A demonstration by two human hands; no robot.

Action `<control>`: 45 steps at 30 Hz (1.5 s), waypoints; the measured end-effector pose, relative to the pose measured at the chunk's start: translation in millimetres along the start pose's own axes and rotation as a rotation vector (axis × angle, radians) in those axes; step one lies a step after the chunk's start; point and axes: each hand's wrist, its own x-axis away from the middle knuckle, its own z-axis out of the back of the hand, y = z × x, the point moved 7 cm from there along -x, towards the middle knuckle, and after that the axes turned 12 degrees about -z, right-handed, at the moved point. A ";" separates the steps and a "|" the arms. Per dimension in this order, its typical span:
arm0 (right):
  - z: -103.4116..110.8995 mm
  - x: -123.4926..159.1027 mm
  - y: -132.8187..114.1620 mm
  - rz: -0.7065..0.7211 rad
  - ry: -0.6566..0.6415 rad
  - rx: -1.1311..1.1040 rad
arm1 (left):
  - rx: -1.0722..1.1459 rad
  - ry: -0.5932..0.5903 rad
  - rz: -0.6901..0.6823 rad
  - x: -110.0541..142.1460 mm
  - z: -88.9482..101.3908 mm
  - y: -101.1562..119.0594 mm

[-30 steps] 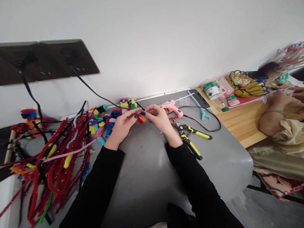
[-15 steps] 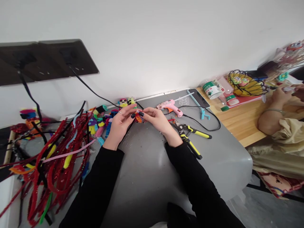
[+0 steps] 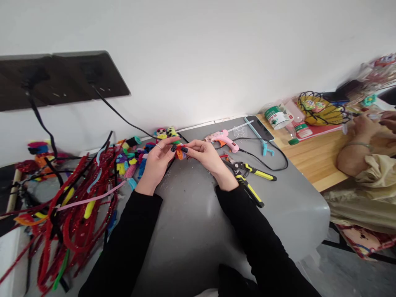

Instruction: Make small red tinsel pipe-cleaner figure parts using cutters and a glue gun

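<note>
Between my fingertips is a small orange and red pipe-cleaner piece (image 3: 180,154), mostly covered by the fingers. My left hand (image 3: 156,165) pinches it from the left, and my right hand (image 3: 207,159) pinches it from the right, thumbs nearly meeting. Two small pipe-cleaner figures (image 3: 166,132) sit just behind the hands against the wall. Left of my left hand lies a heap of colourful bent pipe-cleaner pieces (image 3: 131,161). A pink glue gun (image 3: 227,141) rests to the right of my right hand, with yellow-and-black pliers (image 3: 247,177) in front of it.
Red glittery pipe cleaners (image 3: 74,218) spread over the left side. A black cord (image 3: 117,113) drops from the wall sockets (image 3: 89,76). A phone (image 3: 260,128) lies at the back right. Beyond are bottles (image 3: 276,117), a yellow basket (image 3: 321,109) and another person's arm (image 3: 355,152).
My fingers have shifted slightly on the orange and red piece, and it has turned a little. The left fingers are lower and closer around it. Elsewhere things lie as before.
</note>
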 end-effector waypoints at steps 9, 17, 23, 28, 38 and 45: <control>-0.3 -0.5 -2.1 0.096 0.044 -0.019 | -0.105 0.100 -0.053 0.7 6.1 2.3; -6.5 4.4 -5.8 0.116 0.092 0.107 | -0.115 0.119 0.043 2.0 0.8 -2.1; -8.7 5.8 -6.9 0.087 0.070 0.128 | 0.016 0.178 0.165 2.7 8.3 -16.4; -9.7 10.1 -14.8 0.189 0.156 0.280 | 0.033 0.235 0.153 2.5 11.1 -15.5; -8.9 18.4 -30.3 0.300 0.233 0.428 | 0.130 0.234 0.178 0.6 13.7 -15.3; -7.3 16.3 -29.5 0.251 0.174 0.296 | 0.196 0.146 0.218 2.0 8.5 -15.7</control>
